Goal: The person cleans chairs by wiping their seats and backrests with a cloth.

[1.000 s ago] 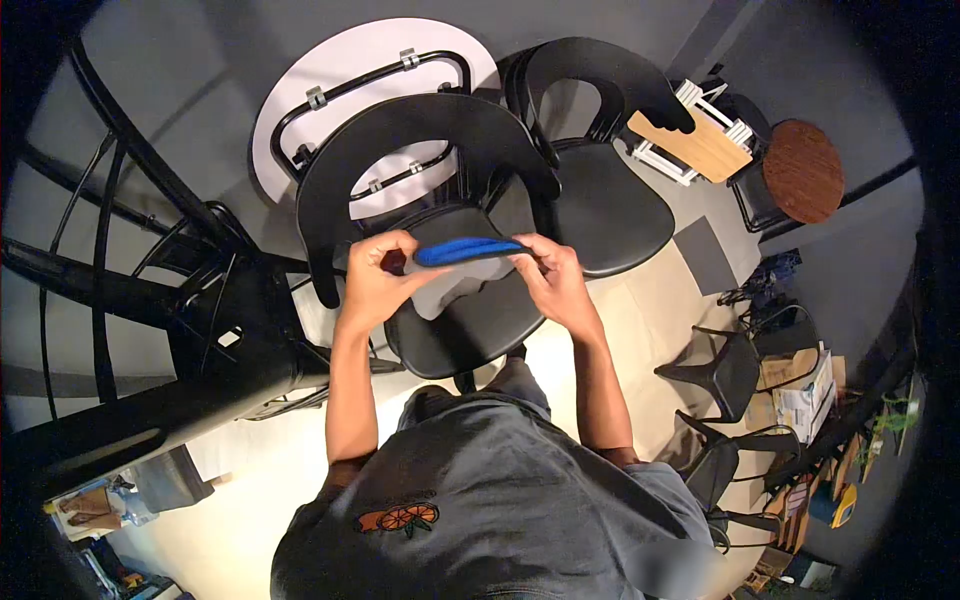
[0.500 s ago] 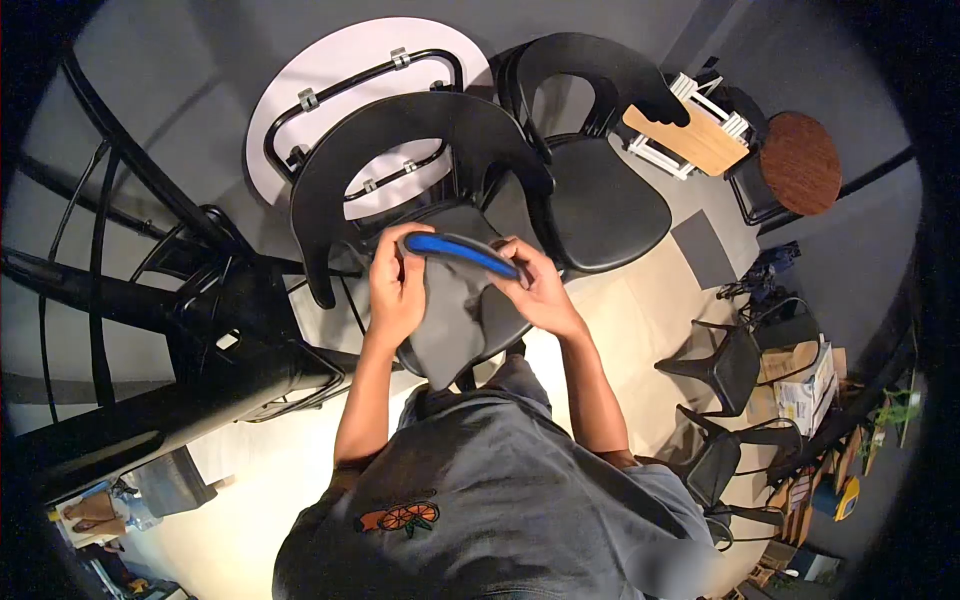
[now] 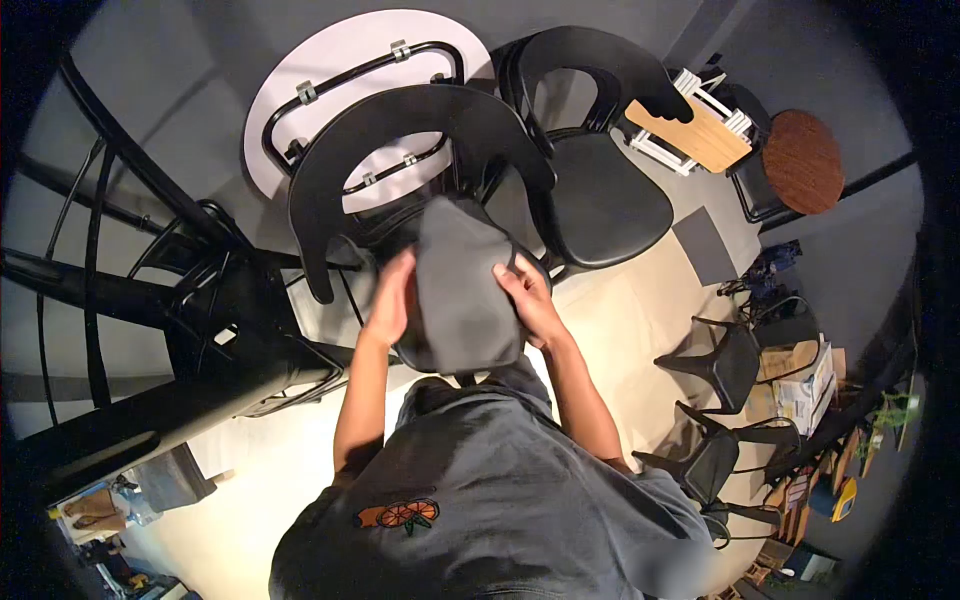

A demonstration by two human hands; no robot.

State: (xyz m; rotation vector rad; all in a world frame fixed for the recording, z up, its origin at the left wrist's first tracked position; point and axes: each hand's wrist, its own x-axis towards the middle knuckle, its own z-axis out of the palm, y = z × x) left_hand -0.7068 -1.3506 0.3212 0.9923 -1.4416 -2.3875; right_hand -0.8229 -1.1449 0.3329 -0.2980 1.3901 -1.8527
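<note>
A dark grey cloth-like piece [image 3: 466, 290] lies spread over the seat of the nearest black chair [image 3: 425, 105], its outline slightly blurred. My right hand [image 3: 527, 300] grips its right edge, thumb on top and the fingers partly hidden. Beside its left edge is my left hand [image 3: 392, 300], upright and smeared by motion; whether it holds the edge is unclear. None of the blue surface shows.
Another black chair [image 3: 610, 200] stands to the right, and a round white tabletop [image 3: 275, 100] leans behind. A folding wooden stool [image 3: 700, 140], a brown round top [image 3: 803, 162] and small black chairs [image 3: 725, 365] are at the right. Black metal furniture [image 3: 110, 430] fills the left.
The grey piece has turned from edge-on, blue strip showing, to its broad grey face upward, its top reaching higher. Both hands have shifted to its sides and slightly lower.
</note>
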